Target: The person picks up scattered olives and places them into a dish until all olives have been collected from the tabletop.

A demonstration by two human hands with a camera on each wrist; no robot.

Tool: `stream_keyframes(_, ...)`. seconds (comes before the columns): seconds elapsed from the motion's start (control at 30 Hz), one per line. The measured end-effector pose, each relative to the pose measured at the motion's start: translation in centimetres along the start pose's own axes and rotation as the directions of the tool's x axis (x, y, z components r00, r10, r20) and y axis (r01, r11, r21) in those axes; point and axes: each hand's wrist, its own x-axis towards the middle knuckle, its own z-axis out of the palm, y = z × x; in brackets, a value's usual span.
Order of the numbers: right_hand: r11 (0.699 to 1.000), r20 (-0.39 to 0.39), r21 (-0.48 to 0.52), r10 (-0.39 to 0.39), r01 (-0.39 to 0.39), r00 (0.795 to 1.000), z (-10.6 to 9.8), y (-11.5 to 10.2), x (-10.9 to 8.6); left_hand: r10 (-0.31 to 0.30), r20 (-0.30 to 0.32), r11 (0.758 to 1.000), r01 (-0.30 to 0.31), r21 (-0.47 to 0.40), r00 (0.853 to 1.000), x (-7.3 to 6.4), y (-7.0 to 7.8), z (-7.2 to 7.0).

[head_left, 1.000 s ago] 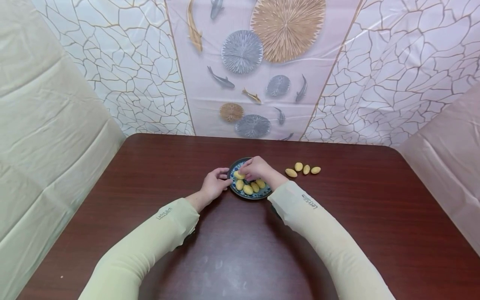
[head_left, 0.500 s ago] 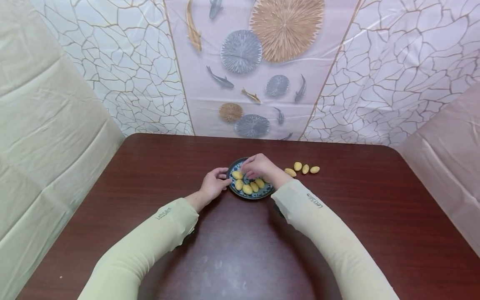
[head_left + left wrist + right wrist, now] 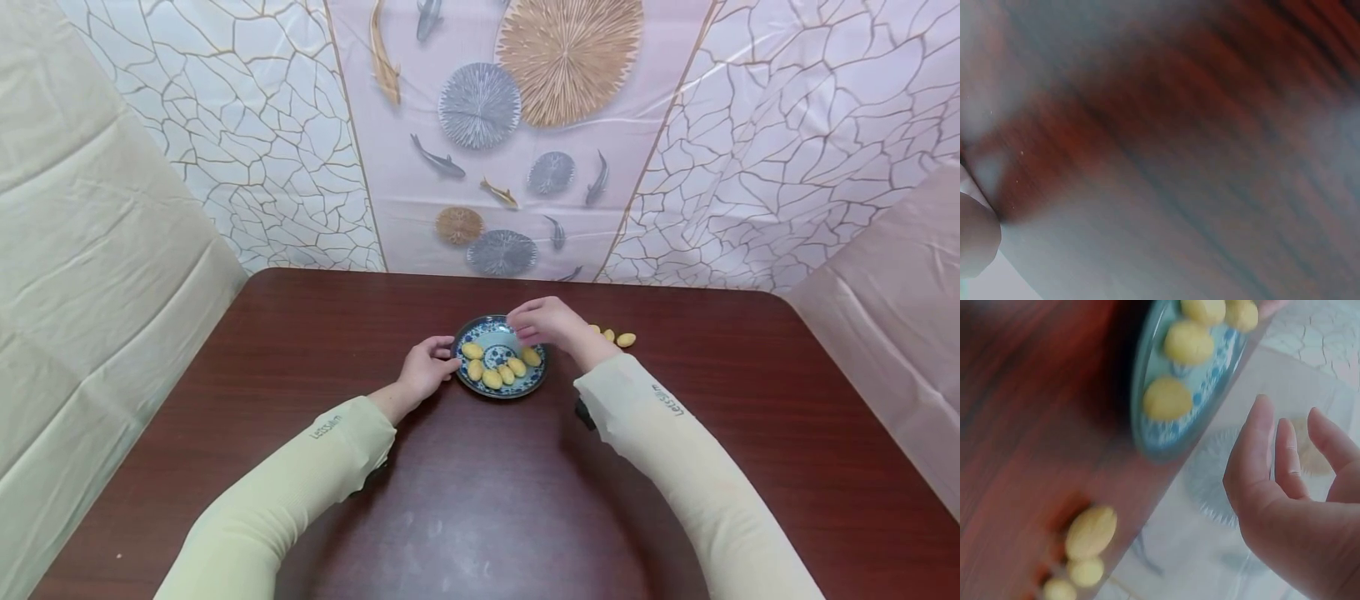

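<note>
A round blue-and-white patterned plate [image 3: 480, 326] with a dark rim lies toward the back of the table. Several small yellow oval pieces [image 3: 492, 379], rough-skinned, form a curve along its left, near and right parts. My left hand [image 3: 426, 369] holds the plate's left rim, thumb on the near side and fingers farther back; the left wrist view catches only a fingertip [image 3: 979, 234]. Over the plate's far right edge hovers my right hand [image 3: 551, 322], fingers loosely bent and apart, with nothing between them in the right wrist view.
More yellow pieces [image 3: 626, 340] lie on the dark red wooden table [image 3: 720, 417] right of the plate, partly hidden behind my right hand. A patterned cloth wall [image 3: 300, 167] stands along the table's back edge, and pale cloth [image 3: 112, 250] hangs at the left.
My right hand has let go of a yellow piece at the plate's left part and moved right, uncovering the pieces on the plate's right side. The left hand stays at the rim.
</note>
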Motion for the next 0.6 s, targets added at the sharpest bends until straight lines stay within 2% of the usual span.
stream_keyframes(0.3,0.999,-0.039,0.033,-0.021,0.022,0.999,-4.1,1.2,-0.7,-0.005,-0.004,1.000,0.005,0.001,1.000,-0.1,0.1,0.0)
stream_keyframes(0.6,0.998,-0.083,0.056,0.011,-0.006,0.997,-8.2,3.2,-1.9,-0.004,-0.002,1.000,0.004,0.001,1.000,-0.2,0.2,0.0)
